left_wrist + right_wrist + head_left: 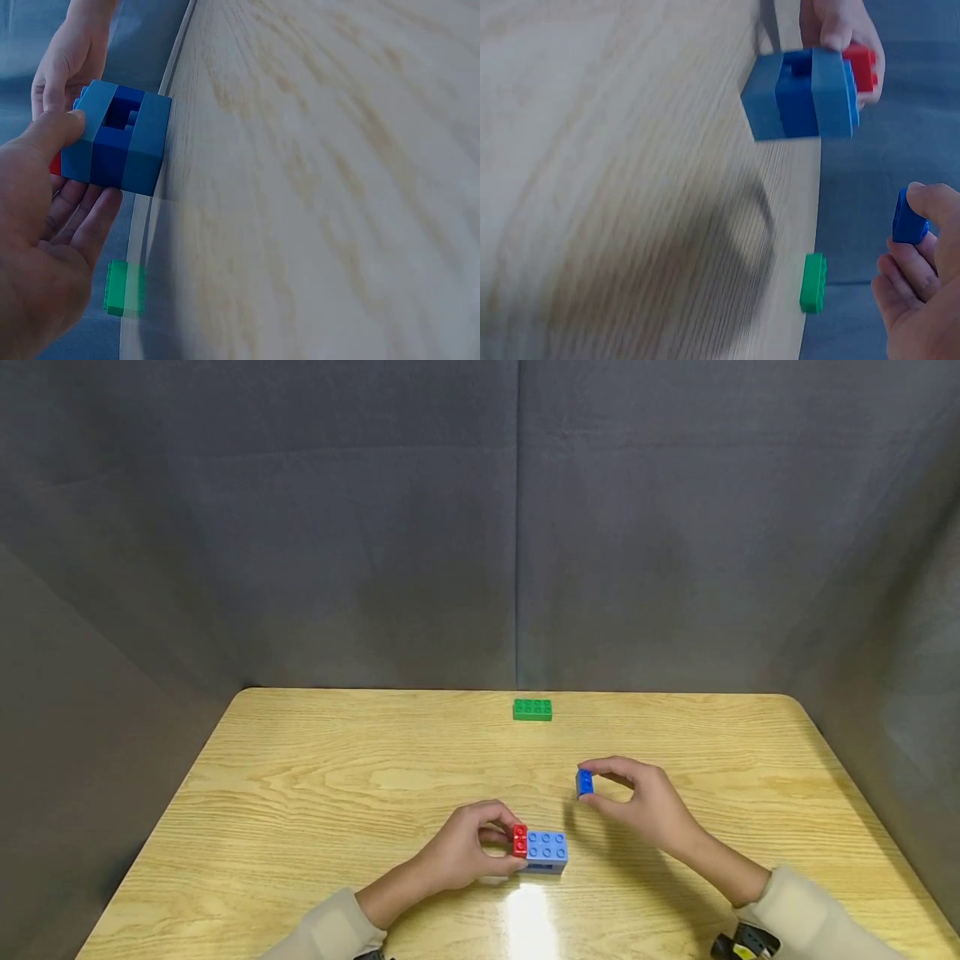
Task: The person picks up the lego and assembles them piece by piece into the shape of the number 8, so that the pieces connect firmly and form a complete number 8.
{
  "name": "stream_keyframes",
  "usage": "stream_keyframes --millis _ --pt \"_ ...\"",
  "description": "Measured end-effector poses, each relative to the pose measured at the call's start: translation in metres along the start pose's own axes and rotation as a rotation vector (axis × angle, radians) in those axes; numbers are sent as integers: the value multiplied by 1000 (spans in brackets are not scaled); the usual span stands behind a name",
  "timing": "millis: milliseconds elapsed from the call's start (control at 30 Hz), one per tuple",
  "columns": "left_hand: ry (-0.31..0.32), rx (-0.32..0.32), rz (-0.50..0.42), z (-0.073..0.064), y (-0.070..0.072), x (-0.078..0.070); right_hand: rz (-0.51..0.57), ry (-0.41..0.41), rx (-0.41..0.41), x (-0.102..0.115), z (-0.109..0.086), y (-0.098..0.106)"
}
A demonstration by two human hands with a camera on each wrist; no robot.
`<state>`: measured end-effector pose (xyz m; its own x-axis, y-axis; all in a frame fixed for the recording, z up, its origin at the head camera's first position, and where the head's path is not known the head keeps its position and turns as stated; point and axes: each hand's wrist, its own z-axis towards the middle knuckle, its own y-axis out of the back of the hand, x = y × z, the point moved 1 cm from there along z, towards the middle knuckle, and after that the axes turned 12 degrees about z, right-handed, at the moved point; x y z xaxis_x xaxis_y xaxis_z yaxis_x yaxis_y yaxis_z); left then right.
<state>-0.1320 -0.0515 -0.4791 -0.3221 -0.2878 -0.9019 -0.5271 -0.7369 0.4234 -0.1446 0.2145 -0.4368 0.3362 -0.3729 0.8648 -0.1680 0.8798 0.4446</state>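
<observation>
My left hand (463, 850) grips the left end of a stack of toy building bricks (547, 852) low on the table. Two lighter blue layers of the stack (146, 146) enclose a darker blue one with a gap in its side, as the left wrist view shows. On its top at the left end sits a small red brick (520, 842), beside bare studs. Thumb and fingertips of my right hand (656, 802) pinch a small dark blue brick (585, 783), raised above the table to the right of and beyond the stack. In the right wrist view this brick (909, 217) is apart from the stack.
A green brick (532, 710) with several studs lies near the far edge of the wooden table (337, 760). Dark grey curtains (375, 527) hang behind the table and along both sides.
</observation>
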Motion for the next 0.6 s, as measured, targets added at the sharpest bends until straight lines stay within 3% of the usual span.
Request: stream_keyframes --millis 300,600 --pt "-53 -7 -2 1 -1 7 34 -1 63 13 -19 -16" --pt "-9 -7 2 0 0 -3 30 18 112 18 -33 -26"
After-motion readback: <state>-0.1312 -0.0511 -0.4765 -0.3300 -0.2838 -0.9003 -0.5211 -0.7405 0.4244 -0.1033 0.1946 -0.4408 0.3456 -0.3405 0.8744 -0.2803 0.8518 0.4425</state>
